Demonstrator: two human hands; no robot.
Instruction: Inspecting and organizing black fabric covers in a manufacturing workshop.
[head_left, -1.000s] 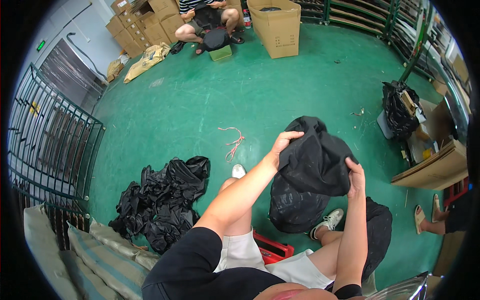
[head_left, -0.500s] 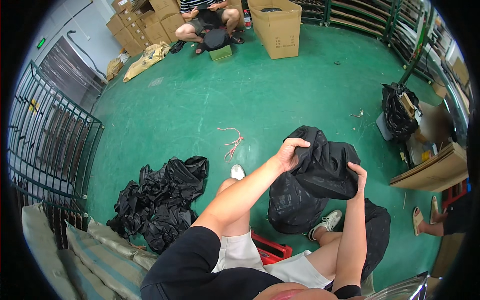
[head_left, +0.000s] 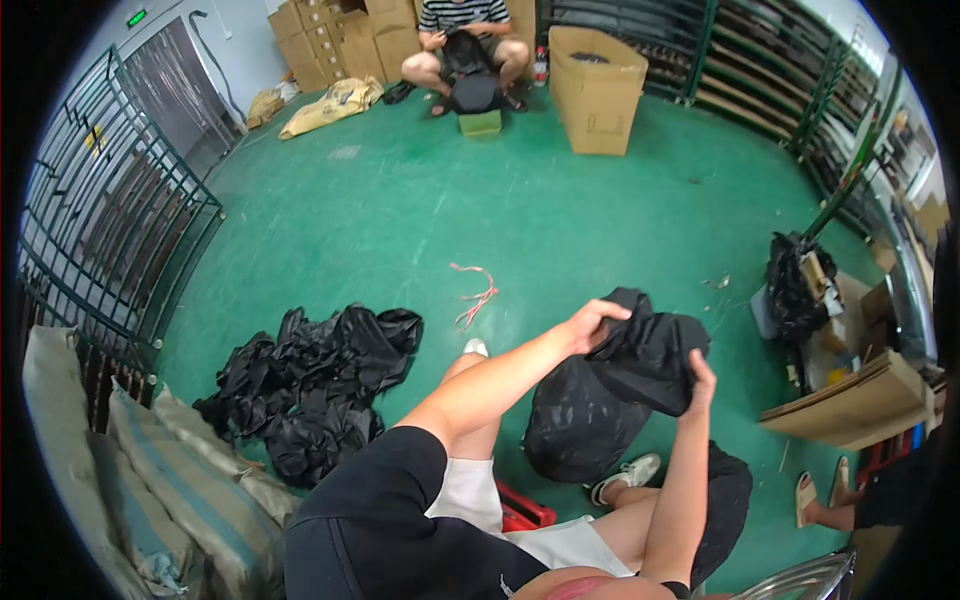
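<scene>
A piece of black fabric [head_left: 650, 352] is held up in front of me between both hands. My left hand [head_left: 590, 326] is closed on its left edge, thumb on top. My right hand [head_left: 701, 382] grips its right edge, fingers partly hidden by the cloth. Right under it, a rounded black bundle [head_left: 578, 425] rests on the floor by my shoe. A second dark bundle [head_left: 728, 512] lies beside my right leg. To my left spreads a crumpled heap of thin black fabric [head_left: 335, 350].
Pale woven sacks [head_left: 165, 470] lie at the lower left, below a green metal rack [head_left: 130, 240]. A pink cord [head_left: 484, 297] is on the green floor ahead. Farther off are a seated person [head_left: 468, 55] and a large carton [head_left: 598, 100]. Cardboard sheets [head_left: 850, 400] stand at right.
My view has shifted, so the far wall and seated person appear lower. Both hands still hold the black fabric, which now looks slightly narrower and more bunched.
</scene>
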